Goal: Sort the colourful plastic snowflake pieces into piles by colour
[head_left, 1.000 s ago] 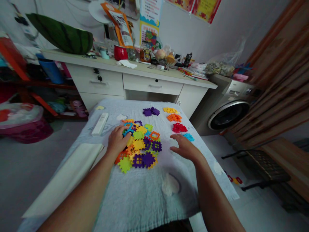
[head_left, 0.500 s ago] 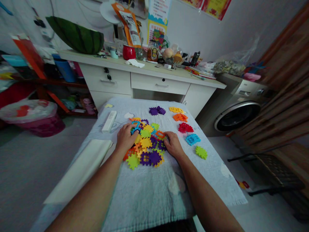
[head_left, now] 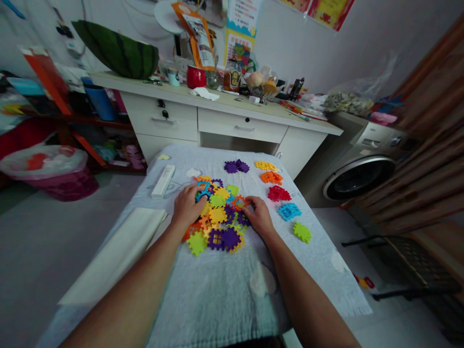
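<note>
Toothed plastic building pieces in several colours lie in a heap (head_left: 217, 215) on the cloth-covered table (head_left: 217, 295). At the heap's left edge rests my left hand (head_left: 187, 207), thumb and fingers apart around blue toothed pieces (head_left: 203, 189); no firm grip shows. My right hand (head_left: 259, 216) is at the opposite edge, its thumb and fingers closed at the side of an orange toothed piece (head_left: 239, 202). Beyond it are separate groups by colour: purple (head_left: 236, 166), yellow (head_left: 266, 166), orange (head_left: 271, 177), red (head_left: 279, 193), blue (head_left: 289, 211) and green (head_left: 302, 232).
A white box (head_left: 163, 181) and a folded pale cloth (head_left: 119, 256) lie on the table's left side. Behind stands a white desk (head_left: 242, 118) with a cut watermelon (head_left: 118, 50). A washing machine (head_left: 362, 159) is at right, a pink bin (head_left: 61, 176) at left.
The orange piece at my right hand has turned to show more of its face upward. My left hand stays almost in place at the heap. The view has shifted slightly.
</note>
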`<move>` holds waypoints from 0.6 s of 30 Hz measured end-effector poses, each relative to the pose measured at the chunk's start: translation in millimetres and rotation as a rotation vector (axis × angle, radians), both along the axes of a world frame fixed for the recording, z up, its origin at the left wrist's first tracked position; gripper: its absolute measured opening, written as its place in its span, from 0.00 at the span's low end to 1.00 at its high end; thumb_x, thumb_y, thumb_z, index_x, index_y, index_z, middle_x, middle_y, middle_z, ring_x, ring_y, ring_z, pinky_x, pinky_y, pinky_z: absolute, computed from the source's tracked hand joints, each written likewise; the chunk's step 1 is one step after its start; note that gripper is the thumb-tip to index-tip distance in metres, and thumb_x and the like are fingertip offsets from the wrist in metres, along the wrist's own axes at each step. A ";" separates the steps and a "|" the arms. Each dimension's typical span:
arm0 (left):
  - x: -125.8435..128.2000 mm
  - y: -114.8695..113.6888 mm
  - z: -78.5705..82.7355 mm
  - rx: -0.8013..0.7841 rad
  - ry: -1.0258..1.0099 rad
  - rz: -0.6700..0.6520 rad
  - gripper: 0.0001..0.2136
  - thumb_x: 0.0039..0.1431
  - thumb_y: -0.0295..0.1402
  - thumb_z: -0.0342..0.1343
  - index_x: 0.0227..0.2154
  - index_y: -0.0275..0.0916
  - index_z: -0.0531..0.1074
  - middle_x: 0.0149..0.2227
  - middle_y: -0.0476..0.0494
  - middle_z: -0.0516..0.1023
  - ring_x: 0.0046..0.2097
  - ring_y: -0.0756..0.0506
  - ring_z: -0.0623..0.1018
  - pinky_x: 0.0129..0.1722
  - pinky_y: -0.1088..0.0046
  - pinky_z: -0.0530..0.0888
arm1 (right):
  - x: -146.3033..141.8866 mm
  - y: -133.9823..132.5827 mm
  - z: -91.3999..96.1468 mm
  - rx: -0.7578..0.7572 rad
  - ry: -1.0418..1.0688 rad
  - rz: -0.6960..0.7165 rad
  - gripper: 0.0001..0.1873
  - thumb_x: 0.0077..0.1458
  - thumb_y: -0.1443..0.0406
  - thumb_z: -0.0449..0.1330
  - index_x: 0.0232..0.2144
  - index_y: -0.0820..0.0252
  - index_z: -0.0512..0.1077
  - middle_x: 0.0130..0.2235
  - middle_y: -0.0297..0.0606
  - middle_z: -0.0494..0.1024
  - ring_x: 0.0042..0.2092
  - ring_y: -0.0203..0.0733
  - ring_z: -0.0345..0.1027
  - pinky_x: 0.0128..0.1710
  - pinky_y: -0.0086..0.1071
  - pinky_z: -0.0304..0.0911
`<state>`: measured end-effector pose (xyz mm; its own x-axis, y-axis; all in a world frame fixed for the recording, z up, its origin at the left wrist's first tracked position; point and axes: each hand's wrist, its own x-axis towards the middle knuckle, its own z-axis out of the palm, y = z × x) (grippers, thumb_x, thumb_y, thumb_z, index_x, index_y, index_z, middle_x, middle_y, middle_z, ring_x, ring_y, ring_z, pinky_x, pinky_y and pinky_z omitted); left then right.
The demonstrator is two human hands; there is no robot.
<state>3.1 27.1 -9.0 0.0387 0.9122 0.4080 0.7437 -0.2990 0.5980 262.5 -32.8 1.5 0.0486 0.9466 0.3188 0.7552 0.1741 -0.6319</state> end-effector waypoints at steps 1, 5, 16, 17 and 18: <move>0.0 0.0 -0.2 0.003 -0.001 -0.001 0.14 0.57 0.39 0.52 0.44 0.43 0.74 0.51 0.41 0.74 0.54 0.38 0.73 0.56 0.58 0.68 | 0.1 -0.2 -0.1 0.004 0.040 -0.009 0.18 0.51 0.64 0.61 0.46 0.60 0.71 0.44 0.42 0.76 0.45 0.46 0.68 0.49 0.40 0.64; -0.1 -0.5 0.8 0.001 -0.004 -0.001 0.14 0.57 0.39 0.52 0.44 0.43 0.73 0.51 0.42 0.74 0.54 0.39 0.73 0.57 0.58 0.67 | -0.4 -0.8 -0.1 -0.012 0.206 -0.029 0.19 0.49 0.64 0.60 0.45 0.58 0.68 0.40 0.37 0.74 0.41 0.42 0.68 0.44 0.37 0.66; -1.6 1.6 -2.0 -0.011 -0.020 -0.008 0.14 0.57 0.39 0.52 0.44 0.43 0.72 0.52 0.42 0.73 0.54 0.39 0.73 0.57 0.58 0.68 | -1.4 1.3 7.1 -0.052 0.652 -0.026 0.16 0.47 0.61 0.61 0.41 0.56 0.67 0.31 0.29 0.70 0.28 0.34 0.64 0.27 0.28 0.60; -1.7 1.8 -2.6 -0.009 -0.022 -0.008 0.14 0.57 0.39 0.52 0.44 0.43 0.72 0.52 0.42 0.73 0.54 0.39 0.72 0.57 0.58 0.67 | 0.4 3.4 8.9 -0.052 0.690 -0.034 0.16 0.46 0.60 0.62 0.40 0.56 0.67 0.31 0.29 0.70 0.27 0.33 0.63 0.26 0.27 0.59; -1.7 2.0 -3.2 -0.007 -0.023 -0.008 0.14 0.57 0.39 0.52 0.44 0.43 0.72 0.52 0.42 0.73 0.54 0.39 0.72 0.57 0.58 0.67 | 2.7 6.2 11.2 -0.053 0.719 -0.041 0.16 0.46 0.60 0.62 0.39 0.57 0.67 0.30 0.29 0.70 0.26 0.32 0.63 0.25 0.27 0.58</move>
<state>1.4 29.1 -12.2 0.0370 0.9147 0.4024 0.7271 -0.3009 0.6171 265.2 -26.6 12.7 0.2647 0.9529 0.1480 0.1542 0.1097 -0.9819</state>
